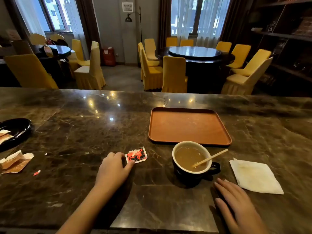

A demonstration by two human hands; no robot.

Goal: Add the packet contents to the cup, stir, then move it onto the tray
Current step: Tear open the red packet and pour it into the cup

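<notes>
A dark cup (194,173) with a white inside stands on the marble counter, filled with light brown drink. A wooden stir stick (211,157) leans in it, pointing up to the right. Just beyond the cup lies a bare brown tray (189,125). A small red and white packet (136,154) lies flat to the cup's left. My left hand (113,168) rests on the counter with its fingertips touching the packet's left edge. My right hand (236,203) lies flat and open on the counter, near the cup's right front, apart from it.
A white paper napkin (255,176) lies right of the cup. At the far left sit a black dish (16,129) with packets, torn brown wrappers (15,162) and a small red scrap (37,172). Yellow chairs and round tables stand beyond the counter.
</notes>
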